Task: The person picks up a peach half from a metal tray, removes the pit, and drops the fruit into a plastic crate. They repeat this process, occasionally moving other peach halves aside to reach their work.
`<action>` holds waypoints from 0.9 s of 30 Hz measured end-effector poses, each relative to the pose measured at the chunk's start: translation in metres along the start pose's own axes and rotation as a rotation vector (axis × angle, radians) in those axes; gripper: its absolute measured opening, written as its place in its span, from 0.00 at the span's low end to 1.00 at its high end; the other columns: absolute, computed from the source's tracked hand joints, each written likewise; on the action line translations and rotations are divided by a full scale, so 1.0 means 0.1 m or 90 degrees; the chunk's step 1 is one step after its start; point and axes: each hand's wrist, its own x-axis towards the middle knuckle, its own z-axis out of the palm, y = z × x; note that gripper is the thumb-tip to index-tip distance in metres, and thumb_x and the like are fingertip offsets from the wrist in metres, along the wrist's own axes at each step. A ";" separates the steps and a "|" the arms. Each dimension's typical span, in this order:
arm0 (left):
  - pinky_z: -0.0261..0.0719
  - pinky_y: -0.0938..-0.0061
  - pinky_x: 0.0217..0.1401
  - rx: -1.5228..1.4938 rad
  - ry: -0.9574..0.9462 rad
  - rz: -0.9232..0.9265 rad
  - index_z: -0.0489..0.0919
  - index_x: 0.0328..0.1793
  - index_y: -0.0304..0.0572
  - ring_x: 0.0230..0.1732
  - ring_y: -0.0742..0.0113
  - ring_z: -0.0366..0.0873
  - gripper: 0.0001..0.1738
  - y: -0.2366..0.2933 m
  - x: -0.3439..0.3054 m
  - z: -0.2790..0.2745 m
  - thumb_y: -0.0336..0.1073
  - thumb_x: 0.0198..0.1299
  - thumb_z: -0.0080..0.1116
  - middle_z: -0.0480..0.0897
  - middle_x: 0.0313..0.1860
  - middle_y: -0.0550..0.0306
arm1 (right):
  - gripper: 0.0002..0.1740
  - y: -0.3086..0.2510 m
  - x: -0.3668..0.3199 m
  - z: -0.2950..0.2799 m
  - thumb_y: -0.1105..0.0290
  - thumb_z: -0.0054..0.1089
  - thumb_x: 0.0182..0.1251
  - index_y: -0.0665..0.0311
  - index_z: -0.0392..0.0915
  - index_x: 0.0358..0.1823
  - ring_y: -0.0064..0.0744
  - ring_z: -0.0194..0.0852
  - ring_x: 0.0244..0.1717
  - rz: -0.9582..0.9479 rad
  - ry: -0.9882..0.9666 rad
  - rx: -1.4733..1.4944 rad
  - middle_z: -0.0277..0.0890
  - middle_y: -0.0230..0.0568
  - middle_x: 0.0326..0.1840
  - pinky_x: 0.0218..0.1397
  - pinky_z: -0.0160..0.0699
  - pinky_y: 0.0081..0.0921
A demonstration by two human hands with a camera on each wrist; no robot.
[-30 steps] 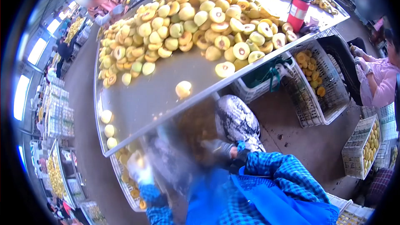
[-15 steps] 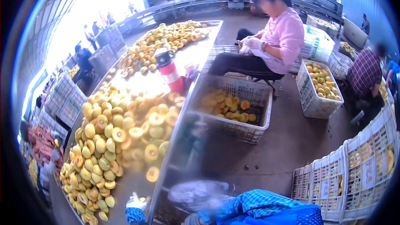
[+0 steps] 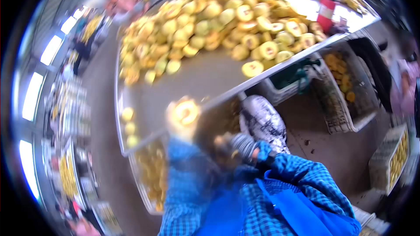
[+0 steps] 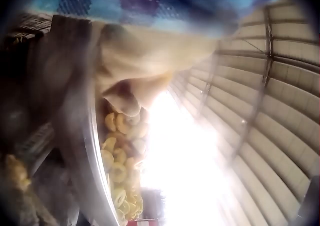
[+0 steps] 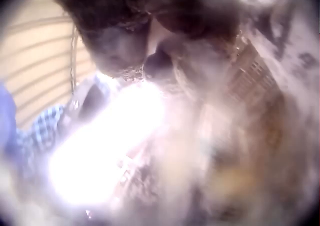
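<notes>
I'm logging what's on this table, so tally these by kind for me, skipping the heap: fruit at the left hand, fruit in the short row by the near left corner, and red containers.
Fruit at the left hand: 1
Row fruit by the corner: 3
Red container: 1
Total: 5

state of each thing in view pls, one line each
left grip: holding a fruit half, blurred
fruit half: cut open, cut face toward the head camera
right grip: too blurred to tell
fruit pile: heaped, many pieces cut open
red flask: standing, black top on
table: partly covered by the fruit pile
crate beside the table: open-topped, partly filled
crate at far right: open-topped, well filled
</notes>
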 end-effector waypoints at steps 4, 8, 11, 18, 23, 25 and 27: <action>0.83 0.63 0.34 0.002 0.056 0.014 0.77 0.47 0.34 0.33 0.50 0.80 0.26 -0.08 -0.25 0.02 0.52 0.64 0.43 0.81 0.36 0.45 | 0.10 -0.40 0.23 -0.09 0.62 0.49 0.67 0.61 0.73 0.40 0.45 0.72 0.27 0.053 0.162 -0.031 0.71 0.44 0.27 0.31 0.72 0.44; 0.80 0.62 0.35 0.034 0.030 0.050 0.76 0.45 0.32 0.32 0.50 0.79 0.23 -0.16 -0.29 -0.16 0.48 0.63 0.43 0.80 0.36 0.44 | 0.16 -0.14 0.40 0.18 0.65 0.51 0.64 0.63 0.73 0.51 0.49 0.73 0.33 -0.060 0.179 -0.066 0.73 0.52 0.35 0.33 0.72 0.43; 0.80 0.61 0.37 -0.015 0.058 0.067 0.76 0.44 0.31 0.35 0.49 0.79 0.21 -0.24 -0.33 -0.19 0.45 0.62 0.45 0.80 0.38 0.44 | 0.22 -0.34 0.43 0.05 0.66 0.48 0.62 0.66 0.69 0.57 0.49 0.73 0.33 -0.061 0.121 -0.079 0.72 0.53 0.36 0.34 0.72 0.43; 0.81 0.65 0.40 0.149 0.182 0.180 0.77 0.43 0.32 0.37 0.56 0.79 0.18 -0.36 -0.54 0.04 0.42 0.62 0.45 0.80 0.36 0.48 | 0.23 -0.61 0.33 -0.04 0.67 0.44 0.62 0.66 0.66 0.59 0.54 0.72 0.32 0.086 -0.020 -0.111 0.69 0.57 0.38 0.33 0.70 0.45; 0.80 0.69 0.39 0.291 0.208 0.398 0.77 0.43 0.33 0.36 0.57 0.79 0.19 -0.63 -0.42 -0.06 0.44 0.64 0.44 0.80 0.35 0.49 | 0.25 -0.24 0.24 0.19 0.65 0.45 0.62 0.62 0.66 0.61 0.54 0.71 0.31 -0.066 0.111 -0.030 0.68 0.59 0.37 0.32 0.69 0.46; 0.80 0.68 0.38 0.296 0.181 0.392 0.76 0.43 0.33 0.36 0.57 0.79 0.19 -0.63 -0.42 -0.03 0.44 0.64 0.44 0.80 0.36 0.48 | 0.25 -0.18 0.22 0.21 0.64 0.46 0.62 0.61 0.66 0.61 0.53 0.71 0.31 -0.093 0.141 -0.030 0.68 0.59 0.37 0.31 0.69 0.46; 0.80 0.68 0.38 0.140 0.210 0.242 0.76 0.42 0.34 0.36 0.57 0.79 0.18 -0.52 -0.46 0.13 0.44 0.64 0.44 0.80 0.36 0.48 | 0.25 -0.17 0.21 0.19 0.63 0.47 0.62 0.61 0.67 0.61 0.53 0.71 0.30 -0.059 0.146 0.012 0.68 0.59 0.36 0.31 0.69 0.45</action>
